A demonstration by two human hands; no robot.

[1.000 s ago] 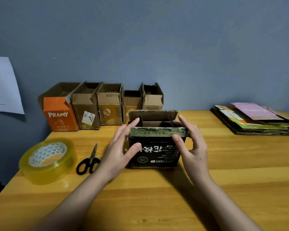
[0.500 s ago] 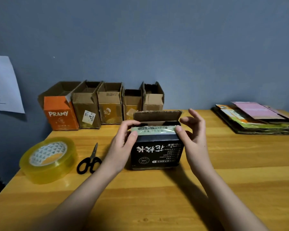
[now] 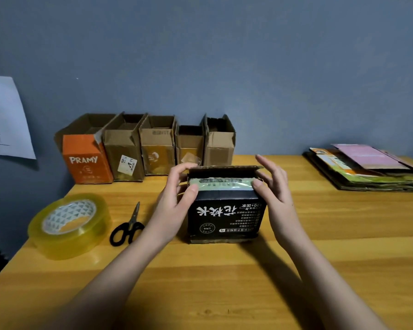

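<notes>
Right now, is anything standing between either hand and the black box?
Nothing visible. The left hand grips the black box at its top left edge; the right hand touches its top right corner. The scissors and tape roll lie to the left.

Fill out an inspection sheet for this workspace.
Surface: wooden table, yellowish planks.
Job's things: black box standing on the table, print upside down, top flaps partly folded.
Clutter: tape roll, scissors, five open cartons along the back, flattened cartons stacked at right.
Grippers: left hand grips the box top, fingers curled over the rear flap; right hand thumb on the front corner, fingers straight.
Cables: nothing seen.
Surroundings: blue-grey wall, paper sheet on it at left.
</notes>
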